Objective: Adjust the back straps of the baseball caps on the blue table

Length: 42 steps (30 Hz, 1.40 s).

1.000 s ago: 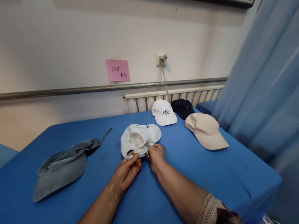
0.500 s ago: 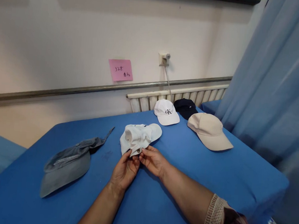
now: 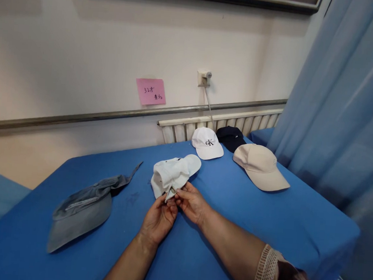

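Observation:
Both hands pinch the back strap of a pale, whitish baseball cap [image 3: 173, 172], whose brim points away to the right. My left hand [image 3: 160, 218] grips the strap's left side between thumb and fingers. On the other side, close to a small metal buckle [image 3: 172, 190], my right hand [image 3: 190, 201] has its fingers closed on the strap. The strap's ends are partly hidden by the fingertips. To the left lies a crumpled grey-blue cap [image 3: 84, 211], its brim toward me and a thin strap trailing from it.
At the back of the blue-covered table [image 3: 216, 243] sit a white cap with black letters [image 3: 207, 144] and a dark navy cap [image 3: 230, 138]. A beige cap [image 3: 259, 166] lies to their right. Behind are a radiator [image 3: 187, 131] and a blue curtain [image 3: 336, 105].
The pale cap's back has turned, so its buckle and opening show more. Both hands stay on the strap, and the left has shifted slightly right. The view has tilted up a little.

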Available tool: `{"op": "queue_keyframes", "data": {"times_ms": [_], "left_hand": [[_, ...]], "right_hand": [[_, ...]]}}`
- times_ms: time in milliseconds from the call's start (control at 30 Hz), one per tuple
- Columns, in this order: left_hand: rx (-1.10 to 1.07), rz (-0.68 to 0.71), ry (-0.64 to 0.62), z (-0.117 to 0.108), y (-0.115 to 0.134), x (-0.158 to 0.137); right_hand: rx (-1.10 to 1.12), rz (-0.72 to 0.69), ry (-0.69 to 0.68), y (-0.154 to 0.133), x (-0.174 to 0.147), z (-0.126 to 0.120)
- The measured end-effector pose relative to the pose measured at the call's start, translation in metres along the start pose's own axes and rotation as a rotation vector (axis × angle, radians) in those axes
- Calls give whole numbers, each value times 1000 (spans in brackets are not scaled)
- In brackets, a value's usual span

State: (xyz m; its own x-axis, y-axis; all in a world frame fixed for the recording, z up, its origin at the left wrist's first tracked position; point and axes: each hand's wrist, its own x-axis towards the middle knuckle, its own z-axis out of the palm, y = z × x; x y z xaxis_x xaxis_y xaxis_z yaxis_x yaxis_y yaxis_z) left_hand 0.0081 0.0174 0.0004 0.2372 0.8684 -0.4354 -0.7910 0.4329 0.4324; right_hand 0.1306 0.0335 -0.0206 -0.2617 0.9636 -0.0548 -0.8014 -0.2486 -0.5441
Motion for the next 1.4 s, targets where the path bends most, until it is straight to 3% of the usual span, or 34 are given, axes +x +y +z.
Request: {"op": "queue_keyframes", "data": {"times_ms": [267,567,733,933,1400], "left_hand": [[11,-3,-28,-3,1,-1],[220,203,52,-3,-10,1],[230,180,115,-4,-10,7],[269,104,77,-7,-10,7],[188,139,125,4,-18,1]], "right_hand": [[-34,30,122,9,7,-6],[-25,89,316,11,2,-3],[17,43,367,10,-9,-2],[-90,-13,487,9,-12,-1],[-140,-56,542,13,-8,0]]}}
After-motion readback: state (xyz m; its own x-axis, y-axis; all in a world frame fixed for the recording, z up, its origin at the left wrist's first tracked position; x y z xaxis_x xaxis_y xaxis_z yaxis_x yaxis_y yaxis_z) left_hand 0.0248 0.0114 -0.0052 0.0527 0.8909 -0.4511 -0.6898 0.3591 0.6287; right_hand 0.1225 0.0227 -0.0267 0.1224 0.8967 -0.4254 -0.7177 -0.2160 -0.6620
